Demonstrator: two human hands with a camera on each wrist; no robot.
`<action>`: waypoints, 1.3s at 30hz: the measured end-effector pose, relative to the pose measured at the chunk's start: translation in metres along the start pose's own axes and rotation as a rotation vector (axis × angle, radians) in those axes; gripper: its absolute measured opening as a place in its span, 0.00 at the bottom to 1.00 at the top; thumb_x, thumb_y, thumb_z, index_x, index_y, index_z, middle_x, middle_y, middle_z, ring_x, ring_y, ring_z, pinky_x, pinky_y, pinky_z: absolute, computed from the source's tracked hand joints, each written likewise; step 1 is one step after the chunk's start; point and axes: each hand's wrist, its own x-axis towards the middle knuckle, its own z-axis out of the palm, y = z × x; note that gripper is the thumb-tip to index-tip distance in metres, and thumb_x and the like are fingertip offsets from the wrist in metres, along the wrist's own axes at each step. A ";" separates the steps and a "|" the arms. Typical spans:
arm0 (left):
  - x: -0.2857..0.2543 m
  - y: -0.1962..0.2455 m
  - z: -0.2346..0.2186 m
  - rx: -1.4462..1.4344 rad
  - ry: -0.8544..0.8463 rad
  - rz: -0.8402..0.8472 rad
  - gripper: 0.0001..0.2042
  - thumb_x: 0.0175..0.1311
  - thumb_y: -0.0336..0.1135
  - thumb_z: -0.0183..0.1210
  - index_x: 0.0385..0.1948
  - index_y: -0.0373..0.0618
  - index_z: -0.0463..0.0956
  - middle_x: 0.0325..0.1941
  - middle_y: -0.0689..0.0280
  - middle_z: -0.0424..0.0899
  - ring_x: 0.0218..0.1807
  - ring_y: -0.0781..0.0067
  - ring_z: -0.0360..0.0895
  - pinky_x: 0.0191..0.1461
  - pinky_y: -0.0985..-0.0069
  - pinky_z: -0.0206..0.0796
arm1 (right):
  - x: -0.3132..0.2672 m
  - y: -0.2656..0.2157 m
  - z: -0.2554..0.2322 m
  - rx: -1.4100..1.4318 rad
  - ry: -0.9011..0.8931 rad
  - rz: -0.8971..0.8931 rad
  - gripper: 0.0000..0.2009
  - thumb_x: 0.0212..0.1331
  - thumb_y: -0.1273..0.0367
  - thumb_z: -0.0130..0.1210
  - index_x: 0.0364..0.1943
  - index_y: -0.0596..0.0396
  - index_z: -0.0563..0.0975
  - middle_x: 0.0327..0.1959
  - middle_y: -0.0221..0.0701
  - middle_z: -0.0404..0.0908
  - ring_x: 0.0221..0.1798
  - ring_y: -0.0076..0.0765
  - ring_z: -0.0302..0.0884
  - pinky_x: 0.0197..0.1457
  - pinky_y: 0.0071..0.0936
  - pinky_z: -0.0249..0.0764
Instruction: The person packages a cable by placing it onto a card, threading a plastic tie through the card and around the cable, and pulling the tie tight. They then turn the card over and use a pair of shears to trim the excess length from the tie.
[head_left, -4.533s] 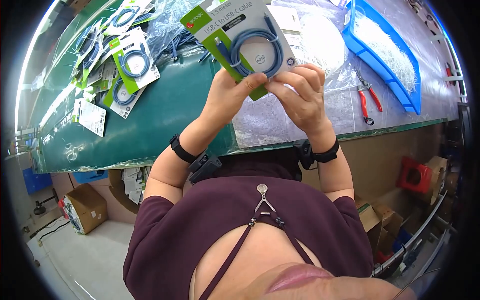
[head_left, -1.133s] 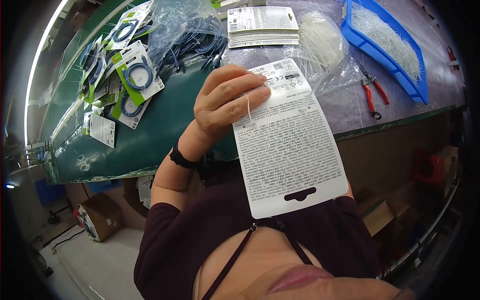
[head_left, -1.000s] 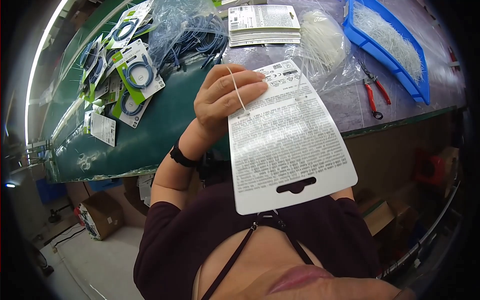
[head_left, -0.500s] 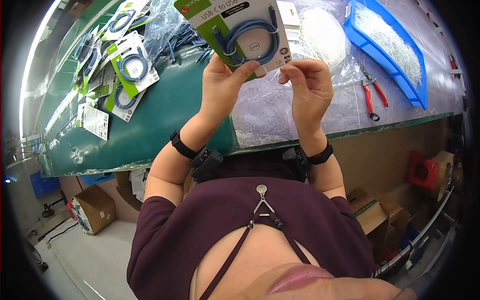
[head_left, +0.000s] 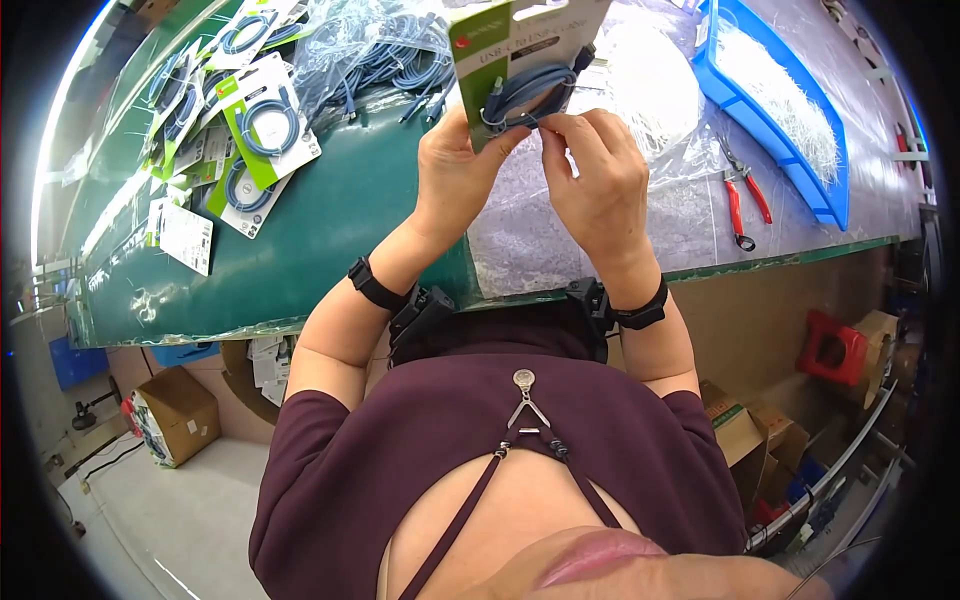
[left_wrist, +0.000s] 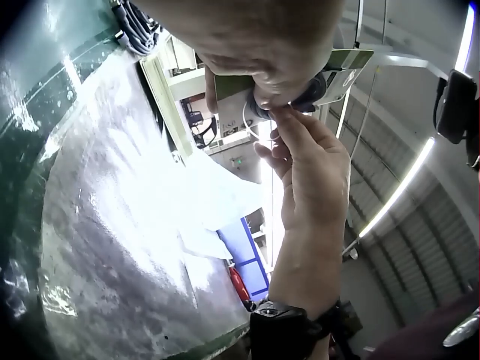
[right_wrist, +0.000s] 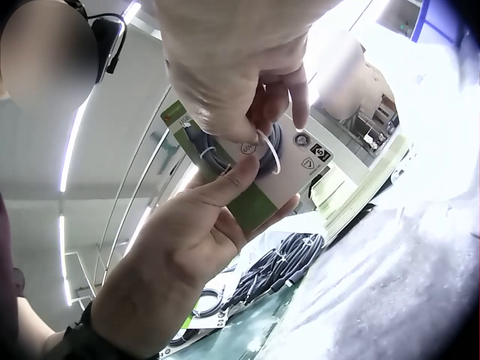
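My left hand (head_left: 450,180) holds a green and white packaging card (head_left: 490,45) by its lower edge, with the thumb in front. A blue USB-C cable (head_left: 540,88) lies coiled on the card's front, bound by ties. My right hand (head_left: 605,185) is at the lower part of the coil, thumb and index finger pinching a white cable tie (right_wrist: 271,154), which shows as a loop in the right wrist view. In the head view the card is raised above the table and tilted, its printed front facing me.
Carded cables (head_left: 268,125) lie heaped at the left, beside loose blue cables (head_left: 400,70) in clear plastic. Red-handled cutters (head_left: 745,205) and a blue tray (head_left: 775,130) of white clippings are at the right. A pile of white ties (head_left: 650,85) lies behind my hands.
The card was turned back side up a second ago; its front now faces me. Since half a second ago it has shifted right and tilted, and my right fingers have closed in on the coil.
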 end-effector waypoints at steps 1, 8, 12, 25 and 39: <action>0.000 -0.001 -0.001 -0.001 0.001 0.001 0.14 0.54 0.22 0.64 0.43 0.39 0.77 0.40 0.67 0.83 0.40 0.80 0.77 0.44 0.82 0.69 | 0.001 0.000 0.000 -0.003 -0.008 -0.002 0.07 0.44 0.80 0.60 0.30 0.58 0.79 0.25 0.33 0.75 0.30 0.40 0.74 0.33 0.32 0.70; 0.001 -0.007 -0.003 0.207 -0.002 0.099 0.17 0.50 0.23 0.66 0.44 0.41 0.76 0.39 0.61 0.82 0.39 0.71 0.79 0.44 0.76 0.70 | 0.002 0.000 0.000 -0.015 -0.042 -0.004 0.06 0.45 0.79 0.60 0.29 0.58 0.79 0.25 0.34 0.75 0.30 0.41 0.75 0.35 0.33 0.71; 0.001 -0.009 -0.003 0.218 -0.002 0.130 0.16 0.50 0.23 0.66 0.42 0.41 0.76 0.39 0.60 0.82 0.38 0.69 0.79 0.43 0.76 0.70 | 0.000 -0.001 -0.001 -0.011 -0.050 0.002 0.06 0.45 0.79 0.59 0.29 0.58 0.79 0.26 0.34 0.76 0.31 0.41 0.75 0.35 0.33 0.72; 0.000 -0.002 -0.002 0.383 -0.031 0.262 0.16 0.47 0.22 0.66 0.40 0.41 0.77 0.37 0.58 0.81 0.38 0.60 0.79 0.42 0.73 0.70 | -0.003 0.000 -0.003 0.007 -0.067 0.037 0.06 0.46 0.79 0.59 0.30 0.58 0.79 0.26 0.35 0.76 0.31 0.41 0.76 0.35 0.33 0.72; -0.002 0.000 0.000 -0.371 -0.123 -0.339 0.17 0.59 0.22 0.58 0.50 0.41 0.68 0.45 0.66 0.79 0.47 0.74 0.77 0.50 0.74 0.74 | -0.006 0.014 0.012 0.218 0.113 -0.152 0.05 0.53 0.79 0.58 0.33 0.57 0.77 0.28 0.32 0.77 0.33 0.39 0.73 0.36 0.30 0.71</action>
